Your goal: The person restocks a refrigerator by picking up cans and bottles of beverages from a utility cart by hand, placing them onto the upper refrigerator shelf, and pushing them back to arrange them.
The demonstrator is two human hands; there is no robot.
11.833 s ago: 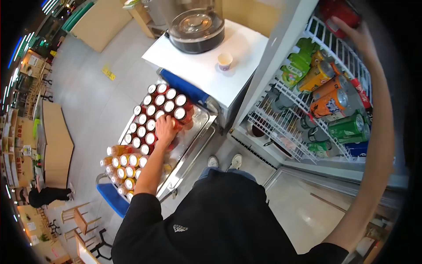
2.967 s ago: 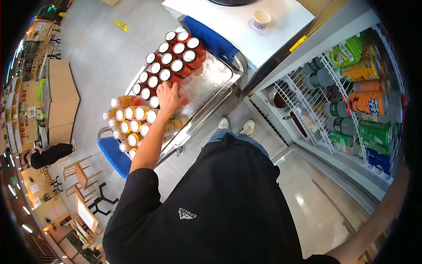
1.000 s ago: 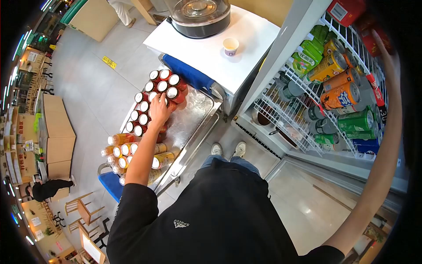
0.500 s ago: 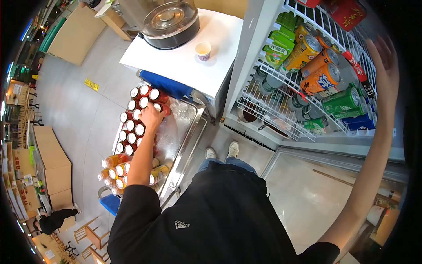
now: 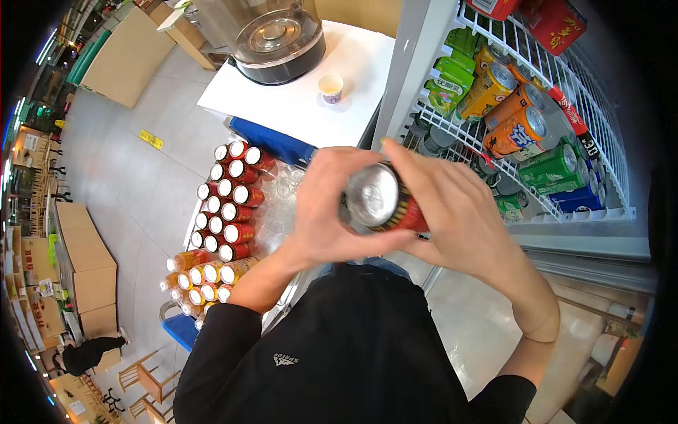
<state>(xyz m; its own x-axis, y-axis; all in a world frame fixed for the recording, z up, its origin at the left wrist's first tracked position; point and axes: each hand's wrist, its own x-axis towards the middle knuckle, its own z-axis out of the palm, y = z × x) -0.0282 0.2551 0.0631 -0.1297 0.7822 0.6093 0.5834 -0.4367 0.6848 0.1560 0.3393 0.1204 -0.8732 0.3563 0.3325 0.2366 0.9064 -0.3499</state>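
Both hands meet around a red and black can (image 5: pixel 374 196) in front of my chest, its silver end facing the camera. My left hand (image 5: pixel 326 205) curls round one side of it. My right hand (image 5: pixel 452 208) wraps the other side, fingers over the top. On the cart to the left stand several red cans (image 5: pixel 234 192) in rows, and bottles with orange contents (image 5: pixel 205 279) are beside them. The open fridge (image 5: pixel 417 63) on the right has green cartons (image 5: pixel 448 81), orange cans (image 5: pixel 515 132) and green cans (image 5: pixel 551 169) on a wire shelf, with red packages (image 5: pixel 554 27) above.
A white counter (image 5: pixel 353 60) bears a clear dispenser (image 5: pixel 275 46) and a paper cup (image 5: pixel 330 88). The cart's blue handle panel (image 5: pixel 272 141) lies against the counter. A person in black (image 5: pixel 88 355) is at the far left, near wooden chairs (image 5: pixel 148 378).
My left hand has left the cans on the cart and my right hand has come down from the fridge. A red and black can is now between them.
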